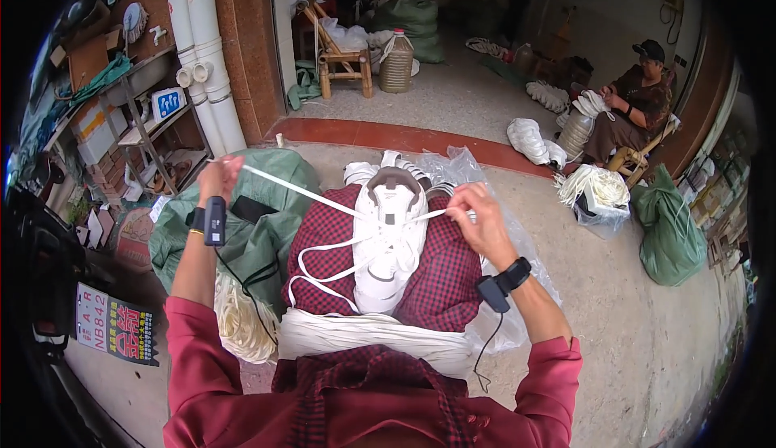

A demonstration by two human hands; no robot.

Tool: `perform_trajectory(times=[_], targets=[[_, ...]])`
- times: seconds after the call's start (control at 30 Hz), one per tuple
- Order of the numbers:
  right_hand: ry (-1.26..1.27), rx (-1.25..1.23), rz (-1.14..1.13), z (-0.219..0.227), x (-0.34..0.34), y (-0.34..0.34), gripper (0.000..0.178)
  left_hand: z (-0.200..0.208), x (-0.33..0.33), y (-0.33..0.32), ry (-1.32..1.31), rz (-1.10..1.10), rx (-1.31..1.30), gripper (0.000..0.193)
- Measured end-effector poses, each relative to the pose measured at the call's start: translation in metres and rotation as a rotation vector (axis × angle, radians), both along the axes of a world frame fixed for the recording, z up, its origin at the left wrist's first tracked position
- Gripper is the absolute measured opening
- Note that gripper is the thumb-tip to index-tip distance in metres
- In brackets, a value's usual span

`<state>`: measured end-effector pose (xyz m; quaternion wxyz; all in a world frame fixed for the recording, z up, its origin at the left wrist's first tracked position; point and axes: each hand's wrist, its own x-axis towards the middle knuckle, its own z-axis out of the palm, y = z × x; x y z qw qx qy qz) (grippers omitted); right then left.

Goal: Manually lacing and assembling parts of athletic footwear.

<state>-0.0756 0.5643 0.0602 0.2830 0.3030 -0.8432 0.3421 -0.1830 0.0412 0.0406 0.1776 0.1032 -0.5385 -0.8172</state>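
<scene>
Right over the person's lap, covered by a red-and-black checked cloth (440,282), sits one white shoe (390,238), toe pointing toward the person, heel end away. So that's where the thing being worked on is: dead centre, between both forearms.

Left hand (219,176) is up and out to the left, closed in a fist around one end of a flat white lace (299,192), pulling it taut so it runs in a straight line down to the shoe's eyelets. Right hand (478,215) is just beside the shoe on its right, fingers curled in a tight pinch on the other end of the lace, also pulled tight. Neither hand is open at all. Loose loops of lace hang down the left side of the shoe onto the cloth.

Each wrist has a small black device strapped on, so two of those, with a thin cable trailing from each.

Counting the rest: one thick bundle of white laces (368,331) lies across the lap near the body, and a yellowish bundle (241,319) hangs by the left arm. One clear plastic bag (461,169) with more white shoes sits behind the lap; I can't tell how many are inside. One green sack (267,205) is on the left, another green sack (667,234) on the right. One other person (630,104) sits on a chair at the far right, handling white laces.
</scene>
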Motion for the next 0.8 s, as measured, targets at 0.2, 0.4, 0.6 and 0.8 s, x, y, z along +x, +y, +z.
perform_trajectory(times=[0.2,0.4,0.6,0.8], targets=[[-0.072,-0.1,-0.639,-0.016,-0.007,0.155,0.011,-0.034,0.004,-0.117,-0.119,0.238,0.0,0.035],[-0.184,-0.021,-0.467,-0.032,-0.013,0.121,0.016,-0.002,0.044,0.086,0.138,-0.045,-0.615,0.055],[-0.123,0.193,0.089,0.025,0.024,-0.033,0.022,0.031,0.137,0.219,0.701,-0.477,-1.228,0.028],[-0.187,0.279,0.261,0.019,0.005,-0.051,0.017,0.016,0.126,0.23,0.655,-0.55,-1.344,0.023]])
